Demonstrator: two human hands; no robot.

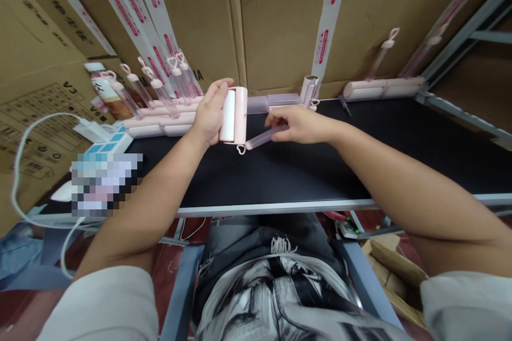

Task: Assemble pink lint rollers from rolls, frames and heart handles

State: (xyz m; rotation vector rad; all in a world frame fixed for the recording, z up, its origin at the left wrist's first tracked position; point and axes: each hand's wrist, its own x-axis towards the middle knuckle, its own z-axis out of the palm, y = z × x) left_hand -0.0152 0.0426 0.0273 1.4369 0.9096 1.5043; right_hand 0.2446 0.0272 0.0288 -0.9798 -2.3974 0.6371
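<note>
My left hand (212,112) is wrapped round the left side of a pink-framed white roller (240,117), held upright above the black table (232,176). Between its fingers and thumb, my right hand (290,123) grips a translucent pink handle (262,138). The handle tilts down to the left. Its end, with a small heart-shaped loop (241,149), lies just below the roller's lower end; whether they touch I cannot tell. Just behind my right hand are translucent purple-pink covers (284,99) and an upright roll (309,90).
Finished-looking pink rollers with upright handles (146,127) line the back left, and more (364,90) stand at the back right. A bottle (106,88), a power strip (110,144) with a white cable and a blurred phone (108,186) are at the left. Cardboard (276,21) walls the back.
</note>
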